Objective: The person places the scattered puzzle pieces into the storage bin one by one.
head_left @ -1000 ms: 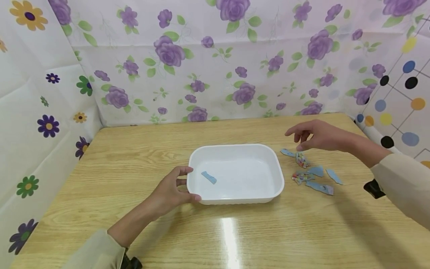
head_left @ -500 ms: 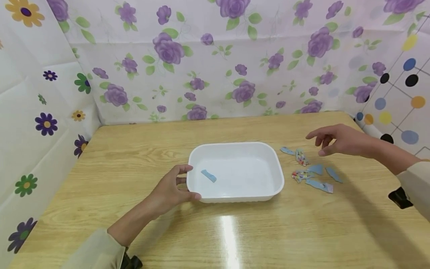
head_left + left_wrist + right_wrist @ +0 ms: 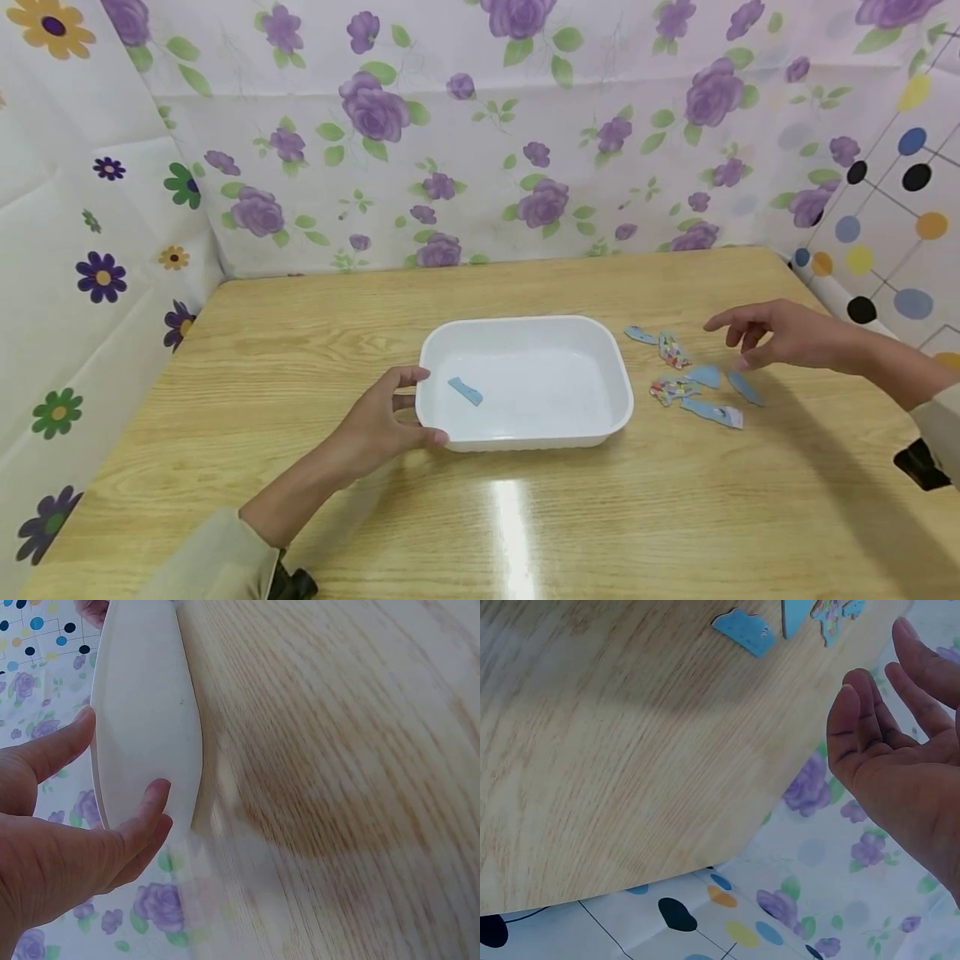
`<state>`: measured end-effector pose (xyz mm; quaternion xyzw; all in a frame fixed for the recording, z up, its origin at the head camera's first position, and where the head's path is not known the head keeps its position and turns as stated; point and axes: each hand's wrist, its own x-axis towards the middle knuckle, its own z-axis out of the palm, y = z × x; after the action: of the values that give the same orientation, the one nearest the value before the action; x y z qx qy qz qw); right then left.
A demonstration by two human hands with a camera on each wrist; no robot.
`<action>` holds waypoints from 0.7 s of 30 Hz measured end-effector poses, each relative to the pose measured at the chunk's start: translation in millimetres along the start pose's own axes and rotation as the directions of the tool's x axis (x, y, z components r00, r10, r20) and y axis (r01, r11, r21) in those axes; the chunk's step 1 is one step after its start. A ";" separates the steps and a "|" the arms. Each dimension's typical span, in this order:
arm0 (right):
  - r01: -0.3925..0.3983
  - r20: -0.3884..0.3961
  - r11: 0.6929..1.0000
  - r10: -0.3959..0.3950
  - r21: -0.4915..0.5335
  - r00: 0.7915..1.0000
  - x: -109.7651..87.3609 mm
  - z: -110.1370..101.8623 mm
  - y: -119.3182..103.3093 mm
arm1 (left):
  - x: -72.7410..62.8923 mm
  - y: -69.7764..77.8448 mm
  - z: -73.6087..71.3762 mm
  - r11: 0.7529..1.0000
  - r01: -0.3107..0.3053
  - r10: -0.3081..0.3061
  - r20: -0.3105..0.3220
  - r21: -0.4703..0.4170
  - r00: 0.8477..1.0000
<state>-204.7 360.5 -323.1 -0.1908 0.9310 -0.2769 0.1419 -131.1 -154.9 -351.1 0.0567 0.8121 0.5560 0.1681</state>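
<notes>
A white rectangular tray (image 3: 525,408) stands mid-table with one narrow light-blue piece (image 3: 466,391) lying inside. My left hand (image 3: 386,425) holds the tray's near left corner, thumb at the front rim and fingers along the left end; in the left wrist view, the fingertips (image 3: 157,793) rest on its outer wall. My right hand (image 3: 787,337) hovers with loosely bent fingers and nothing in them, above several flat, irregular puzzle-like pieces. Among these are a plain blue one (image 3: 745,388) just under the thumb, a multicolour one (image 3: 671,389) and a long blue one (image 3: 712,412).
The wood-grain table (image 3: 315,350) meets a purple-flowered sheet (image 3: 495,167) at its back edge. Patterned sheets also line the left and right sides. Two more printed pieces lie beside the tray's right end, one of them thin and blue (image 3: 641,335).
My right hand has moved rightward and then down toward the front, away from the tray and closer over the pieces. The left hand, tray and pieces stay in place.
</notes>
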 end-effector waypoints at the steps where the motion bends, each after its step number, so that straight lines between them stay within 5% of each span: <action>1: -0.004 0.008 1.000 0.004 0.005 1.000 -0.4 0.1 1.4 | 0.0 0.0 0.0 1.000 0.000 0.000 0.001 0.000 1.000; 11: -0.047 0.157 0.999 0.050 -0.019 0.986 -8.1 5.0 24.9 | 1.2 -0.4 0.5 1.000 0.007 -0.007 -0.001 -0.001 1.000; 21: -0.079 0.122 0.996 0.075 0.033 0.990 -13.6 13.5 45.2 | 0.6 0.2 0.2 1.000 0.000 0.001 0.009 -0.019 1.000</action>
<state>-200.1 395.2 -357.6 -0.1684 0.9220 -0.2769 0.2120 -131.6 -154.5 -351.0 0.0577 0.8058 0.5636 0.1722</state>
